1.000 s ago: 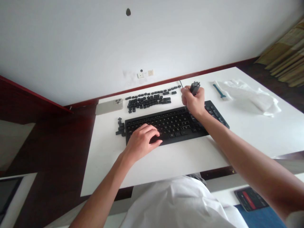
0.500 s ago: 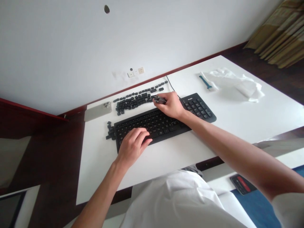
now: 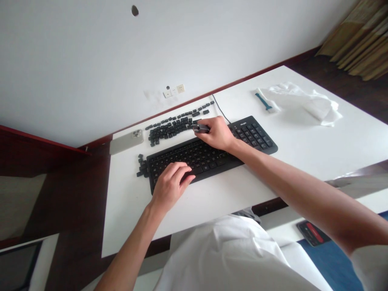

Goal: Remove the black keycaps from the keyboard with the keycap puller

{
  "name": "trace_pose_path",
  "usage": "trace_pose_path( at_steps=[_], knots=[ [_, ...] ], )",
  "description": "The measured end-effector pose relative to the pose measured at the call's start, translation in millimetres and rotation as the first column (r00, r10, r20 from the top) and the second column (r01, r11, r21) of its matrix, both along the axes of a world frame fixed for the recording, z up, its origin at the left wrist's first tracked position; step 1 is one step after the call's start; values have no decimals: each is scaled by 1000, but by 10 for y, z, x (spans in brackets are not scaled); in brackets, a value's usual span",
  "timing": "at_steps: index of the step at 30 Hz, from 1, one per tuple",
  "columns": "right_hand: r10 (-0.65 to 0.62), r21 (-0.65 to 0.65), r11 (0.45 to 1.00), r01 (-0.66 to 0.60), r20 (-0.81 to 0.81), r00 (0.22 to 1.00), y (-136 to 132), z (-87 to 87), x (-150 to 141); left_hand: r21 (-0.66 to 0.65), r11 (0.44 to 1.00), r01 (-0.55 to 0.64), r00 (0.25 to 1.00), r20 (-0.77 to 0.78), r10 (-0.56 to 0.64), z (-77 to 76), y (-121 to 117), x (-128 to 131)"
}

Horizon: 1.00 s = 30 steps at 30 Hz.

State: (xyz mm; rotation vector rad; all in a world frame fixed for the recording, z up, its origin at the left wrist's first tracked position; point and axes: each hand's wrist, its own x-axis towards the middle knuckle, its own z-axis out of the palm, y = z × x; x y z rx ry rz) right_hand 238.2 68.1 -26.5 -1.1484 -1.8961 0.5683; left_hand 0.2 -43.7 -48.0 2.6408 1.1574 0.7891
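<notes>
A black keyboard (image 3: 251,135) lies on the white table (image 3: 303,153). My left hand (image 3: 170,184) rests on its left part, fingers curled down on the keys and holding nothing. My right hand (image 3: 216,132) is closed round a small dark tool (image 3: 200,128), whose tip points left at the keyboard's top edge. Behind the keyboard lie several loose black keycaps (image 3: 172,126) in rows. A smaller heap of keycaps (image 3: 141,166) sits at the keyboard's left end.
A phone (image 3: 125,140) lies face down at the table's back left. A blue-handled brush (image 3: 263,101) and a white cloth (image 3: 309,103) lie at the back right. The keyboard cable (image 3: 218,109) runs toward the wall. Dark floor borders the table's left edge.
My right hand moved left from the number pad end to the keyboard's top middle and lowered the tool toward the keys. My left hand has stayed on the keyboard.
</notes>
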Motion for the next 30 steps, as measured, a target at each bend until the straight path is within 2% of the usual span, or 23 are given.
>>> trace_pose_path(
  at_steps=[4,10,16,20,24,30],
  knots=[
    [-9,3,1000,9,11,1000,-7,0,-5,8,1000,12,1000,24,-12,25,25,10],
    [21,5,1000,-21,19,1000,3,-10,-5,4,1000,13,1000,16,-13,-15,-5,7],
    [17,3,1000,-17,15,1000,13,-14,-4,3,998,-58,996,64,58,-37,-18,31],
    [23,7,1000,-23,22,999,11,-26,-4,1,1000,-16,998,65,16,-22,-5,34],
    [16,7,1000,-16,36,999,9,-24,-1,-31,999,-45,989,136,49,-5,-5,24],
    [14,14,1000,-14,41,999,7,-17,-12,4,999,33,998,61,-33,-33,-18,12]
  ],
)
